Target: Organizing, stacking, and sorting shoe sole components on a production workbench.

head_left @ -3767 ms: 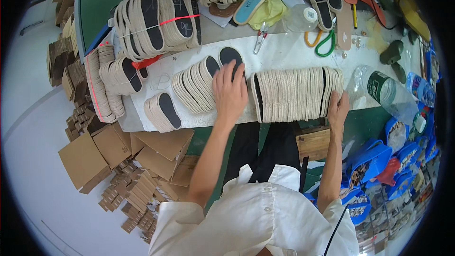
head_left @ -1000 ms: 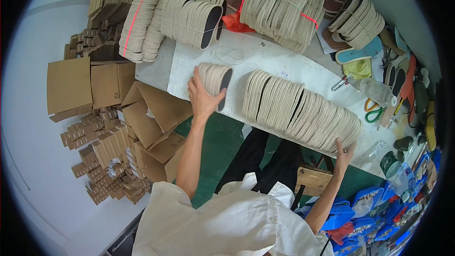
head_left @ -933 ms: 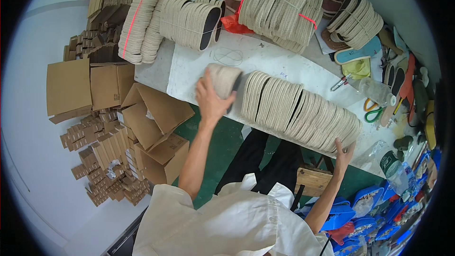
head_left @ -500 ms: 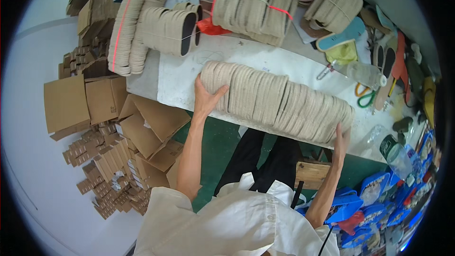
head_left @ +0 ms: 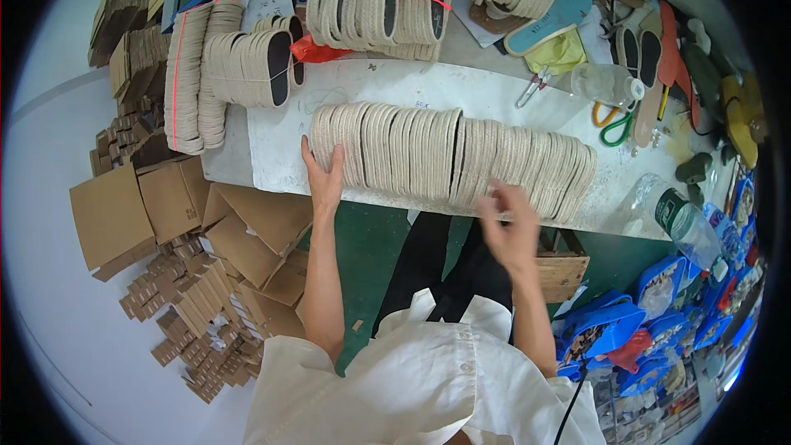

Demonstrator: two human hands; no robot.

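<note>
A long row of beige woven-edged shoe soles (head_left: 453,155), stood on edge and packed side by side, lies across the white-covered surface (head_left: 272,144). The left hand (head_left: 324,173) presses flat against the row's left end, fingers spread, no grip closed. The right hand (head_left: 508,227) hovers blurred just before the row's right part, fingers loosely apart, holding nothing. With only one end braced, the soles could likely fan out and topple rightward toward the clear plastic bottle (head_left: 680,218).

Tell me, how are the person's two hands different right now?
The left hand presses flat against the end of the long row of insoles; the right hand is lifted just in front of the row. The left hand looks sharp, the right hand blurred. Both are bare and open.
</note>
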